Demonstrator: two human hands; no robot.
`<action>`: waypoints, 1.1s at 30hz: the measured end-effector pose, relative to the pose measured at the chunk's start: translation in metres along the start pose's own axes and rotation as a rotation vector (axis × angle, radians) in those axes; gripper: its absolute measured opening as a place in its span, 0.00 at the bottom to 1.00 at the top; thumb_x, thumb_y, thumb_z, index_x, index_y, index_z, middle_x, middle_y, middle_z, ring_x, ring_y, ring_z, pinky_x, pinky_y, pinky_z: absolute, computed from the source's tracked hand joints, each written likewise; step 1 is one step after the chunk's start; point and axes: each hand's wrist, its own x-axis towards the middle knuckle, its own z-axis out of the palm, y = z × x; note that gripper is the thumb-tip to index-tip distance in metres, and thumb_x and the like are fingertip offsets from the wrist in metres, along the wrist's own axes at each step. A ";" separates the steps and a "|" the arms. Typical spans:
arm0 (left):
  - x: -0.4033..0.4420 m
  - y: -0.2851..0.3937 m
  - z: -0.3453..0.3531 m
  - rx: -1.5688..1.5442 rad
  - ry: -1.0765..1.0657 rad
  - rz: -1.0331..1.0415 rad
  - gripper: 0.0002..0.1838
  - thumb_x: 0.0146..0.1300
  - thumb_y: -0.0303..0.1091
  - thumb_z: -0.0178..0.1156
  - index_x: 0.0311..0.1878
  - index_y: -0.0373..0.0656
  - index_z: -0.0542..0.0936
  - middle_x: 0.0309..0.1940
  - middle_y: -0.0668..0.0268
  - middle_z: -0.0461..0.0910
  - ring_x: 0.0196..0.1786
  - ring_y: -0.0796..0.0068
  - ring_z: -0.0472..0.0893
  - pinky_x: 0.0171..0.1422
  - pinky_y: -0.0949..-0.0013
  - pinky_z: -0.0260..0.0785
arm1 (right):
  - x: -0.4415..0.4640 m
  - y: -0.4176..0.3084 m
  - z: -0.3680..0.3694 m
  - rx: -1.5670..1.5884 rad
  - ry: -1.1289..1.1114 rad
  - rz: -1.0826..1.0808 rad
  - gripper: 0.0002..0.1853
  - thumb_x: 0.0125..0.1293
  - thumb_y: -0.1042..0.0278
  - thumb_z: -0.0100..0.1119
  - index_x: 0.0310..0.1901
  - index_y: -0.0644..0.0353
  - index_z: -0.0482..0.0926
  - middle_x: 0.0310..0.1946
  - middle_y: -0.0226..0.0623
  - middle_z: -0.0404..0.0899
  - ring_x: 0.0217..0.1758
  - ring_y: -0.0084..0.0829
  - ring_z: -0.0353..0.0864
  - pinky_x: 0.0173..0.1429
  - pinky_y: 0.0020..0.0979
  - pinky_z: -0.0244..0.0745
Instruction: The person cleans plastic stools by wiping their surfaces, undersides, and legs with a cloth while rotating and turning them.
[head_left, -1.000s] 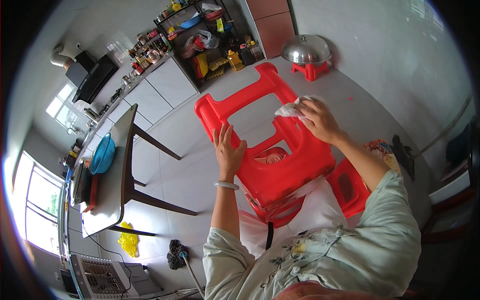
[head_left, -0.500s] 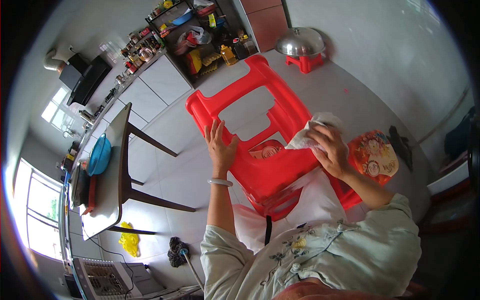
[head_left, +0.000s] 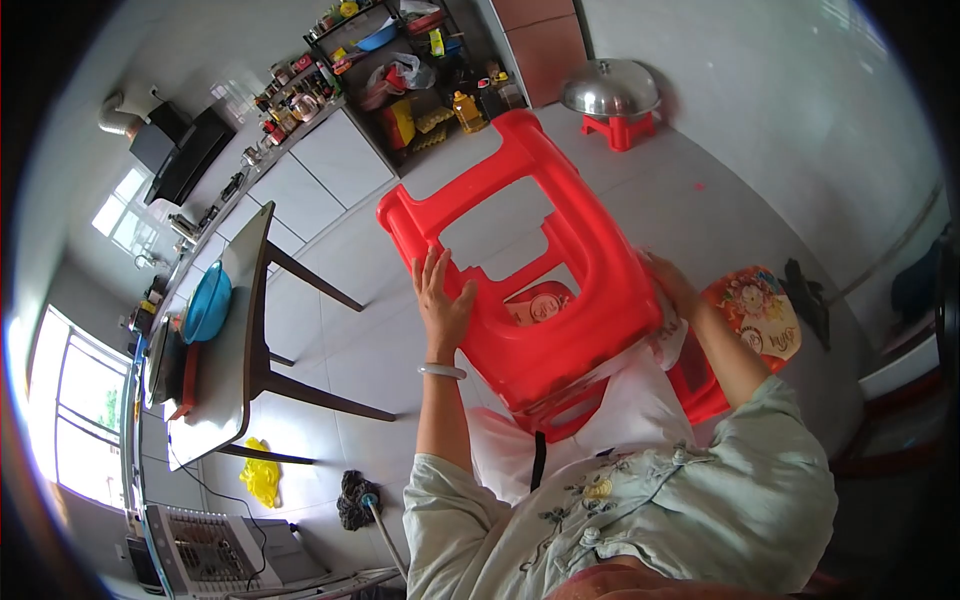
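A red plastic stool lies tipped on its side against my lap, its legs pointing away from me. My left hand rests on the stool's left side with the fingers stretched and the thumb apart. On the far right side of the stool is my right hand, its fingers partly hidden behind the red edge. A white cloth shows below that hand, bunched between it and the stool.
A stool with a printed floral seat stands to the right. At left is a table bearing a blue basin. A mop and a yellow bag lie on the floor. A metal-domed pan sits on a small red stool.
My right hand has moved with the cloth from the stool's upper face over to its right outer side. My left hand stays in place on the stool.
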 end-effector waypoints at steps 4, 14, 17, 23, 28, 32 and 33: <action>-0.008 -0.002 -0.009 -0.052 0.017 -0.062 0.33 0.52 0.38 0.66 0.64 0.46 0.72 0.72 0.58 0.58 0.76 0.52 0.51 0.76 0.52 0.50 | -0.012 -0.019 0.018 0.115 -0.068 0.073 0.25 0.72 0.51 0.50 0.58 0.64 0.74 0.51 0.36 0.78 0.52 0.23 0.77 0.57 0.27 0.71; -0.050 -0.040 -0.018 -0.452 0.077 -0.157 0.33 0.61 0.39 0.58 0.70 0.45 0.65 0.74 0.54 0.54 0.77 0.58 0.51 0.77 0.57 0.46 | -0.003 -0.079 0.068 -0.556 -0.045 -0.358 0.22 0.62 0.52 0.64 0.41 0.66 0.79 0.30 0.36 0.80 0.34 0.24 0.78 0.39 0.32 0.71; -0.058 -0.062 0.018 -0.597 0.041 -0.280 0.33 0.67 0.45 0.54 0.73 0.46 0.60 0.75 0.57 0.51 0.78 0.62 0.48 0.77 0.58 0.45 | -0.025 -0.129 0.111 -0.880 -0.070 -0.312 0.20 0.60 0.52 0.64 0.40 0.63 0.78 0.27 0.42 0.81 0.33 0.34 0.81 0.40 0.35 0.72; -0.078 -0.056 0.052 -1.035 -0.327 -0.670 0.38 0.69 0.64 0.42 0.73 0.47 0.58 0.69 0.62 0.64 0.68 0.66 0.66 0.71 0.61 0.55 | -0.003 -0.086 0.142 -1.232 -0.203 -0.572 0.21 0.60 0.51 0.63 0.42 0.63 0.77 0.27 0.50 0.81 0.34 0.50 0.81 0.43 0.46 0.72; -0.090 -0.069 0.074 -1.353 -0.268 -0.730 0.39 0.69 0.66 0.40 0.71 0.44 0.60 0.68 0.61 0.65 0.69 0.64 0.66 0.72 0.59 0.56 | 0.011 -0.063 0.149 -1.284 -0.279 -0.468 0.22 0.60 0.52 0.62 0.45 0.65 0.77 0.28 0.50 0.81 0.34 0.49 0.82 0.43 0.46 0.73; -0.087 -0.015 0.050 -1.325 -0.133 -0.674 0.37 0.71 0.62 0.39 0.69 0.41 0.62 0.67 0.60 0.66 0.67 0.64 0.68 0.70 0.60 0.59 | 0.013 -0.062 0.155 -1.221 -0.295 -0.375 0.22 0.60 0.53 0.62 0.48 0.64 0.76 0.31 0.51 0.82 0.37 0.49 0.82 0.44 0.46 0.74; -0.083 0.006 0.042 -1.325 -0.082 -0.559 0.35 0.71 0.61 0.40 0.68 0.40 0.63 0.66 0.59 0.67 0.65 0.65 0.70 0.69 0.61 0.62 | 0.013 -0.065 0.156 -1.198 -0.303 -0.351 0.22 0.61 0.53 0.61 0.48 0.64 0.76 0.32 0.52 0.82 0.38 0.49 0.82 0.44 0.46 0.74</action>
